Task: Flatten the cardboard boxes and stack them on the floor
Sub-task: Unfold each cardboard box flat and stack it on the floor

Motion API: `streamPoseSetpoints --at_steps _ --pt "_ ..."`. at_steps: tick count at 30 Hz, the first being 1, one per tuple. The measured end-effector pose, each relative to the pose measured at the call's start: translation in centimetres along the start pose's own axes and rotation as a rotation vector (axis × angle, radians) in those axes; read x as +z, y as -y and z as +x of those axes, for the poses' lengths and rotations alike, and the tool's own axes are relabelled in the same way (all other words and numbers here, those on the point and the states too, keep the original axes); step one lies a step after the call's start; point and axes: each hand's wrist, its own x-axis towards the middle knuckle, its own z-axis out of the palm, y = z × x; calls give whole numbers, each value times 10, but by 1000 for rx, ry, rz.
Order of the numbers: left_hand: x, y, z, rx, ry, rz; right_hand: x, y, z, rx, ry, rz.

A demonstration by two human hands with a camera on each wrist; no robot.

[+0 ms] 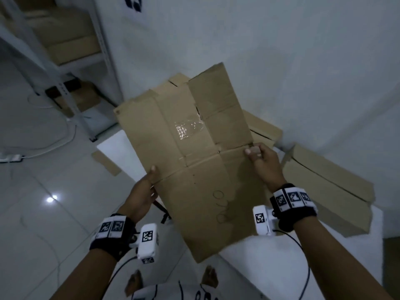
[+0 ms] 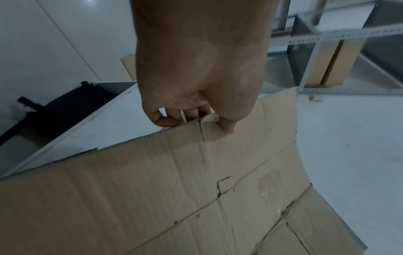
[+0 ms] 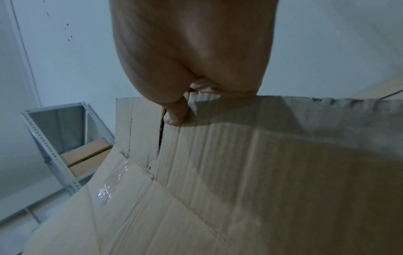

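Two hands pinch one flattened cardboard box [image 1: 190,152] by opposite edges — left hand [image 1: 145,191], right hand [image 1: 263,160] — each grip closed tight, above more boxes [image 1: 329,191].

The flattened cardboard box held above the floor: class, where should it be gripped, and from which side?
Grip the flattened cardboard box at its two opposite side edges, near the flap creases, as the left hand and right hand do: thumb on top, fingers beneath. A wide, floppy sheet probably sags if held by one edge.
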Motion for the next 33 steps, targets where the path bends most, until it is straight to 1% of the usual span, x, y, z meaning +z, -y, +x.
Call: streamPoseSetpoints --at_steps 2,4,9,11,14,17,20,24,28,31,33 --pt "-36 -16 -2 48 -24 -23 33 27 1 -21 2 43" --pt "-77 -27 -2 60 -54 -18 67 52 -1 -43 31 85" --pt "-176 -43 -12 17 -116 11 157 105 -7 -57 121 198" --pt "-212 -55 -18 51 -141 14 193 122 -9 -54 139 232" --pt "-262 -76 -17 118 -218 75 242 142 -8 -52 156 261" --pt "-301 -92 -12 149 -270 101 286 162 0 -21 161 311" --pt "-330 -104 0 164 -313 120 328 179 23 16 152 352" --pt "-367 -126 25 235 -393 144 390 203 65 26 204 400" --pt "-402 -165 58 278 -450 151 458 223 117 67 250 489" --pt "-427 -199 76 255 -474 179 504 235 150 105 273 532" --pt "-449 -224 95 270 -495 212 538 242 176 136 298 536"
